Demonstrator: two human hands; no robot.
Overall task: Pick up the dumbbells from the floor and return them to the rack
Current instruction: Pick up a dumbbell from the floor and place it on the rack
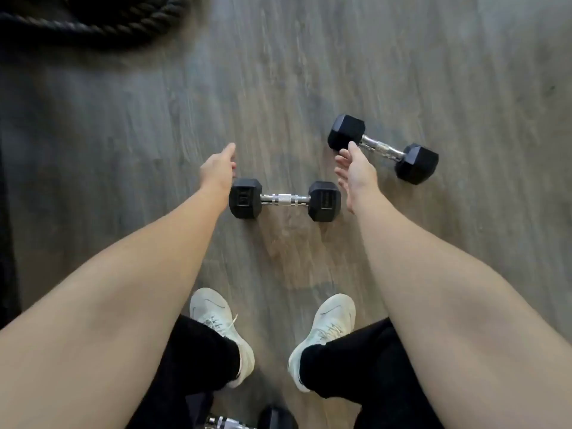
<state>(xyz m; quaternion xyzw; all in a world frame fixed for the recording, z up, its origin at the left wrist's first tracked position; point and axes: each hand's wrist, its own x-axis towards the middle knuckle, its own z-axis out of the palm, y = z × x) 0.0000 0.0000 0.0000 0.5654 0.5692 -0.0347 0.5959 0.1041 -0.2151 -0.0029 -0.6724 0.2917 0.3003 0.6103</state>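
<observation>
1. While the head camera is looking straight down, I am seeing both bare forearms reaching toward the wood-grain floor (123, 125).
2. The left hand (218, 170) is hovering just beside the left head of the near dumbbell (284, 200). Its fingers are loosely extended and it is gripping nothing. I cannot tell whether it is touching the weight.
3. The right hand (356, 178) is hanging open, fingers spread and curled slightly, palm facing inward. It is holding nothing. Its fingertips are overlapping the near head of the far dumbbell (383, 149); contact cannot be confirmed.
4. The near dumbbell is lying flat on the floor between the two hands, its chrome handle running left to right and its black hex heads resting on the boards.
5. The far dumbbell is lying on the floor up and to the right, angled diagonally.
6. A third dumbbell (247, 421) is showing partly at the bottom edge, between the legs.
7. Two white sneakers (223, 329) are standing on the floor below the near dumbbell, under black trouser legs.
8. A thick black rope (102, 23) is lying coiled at the upper left.
9. The floor is appearing motion-blurred.
</observation>
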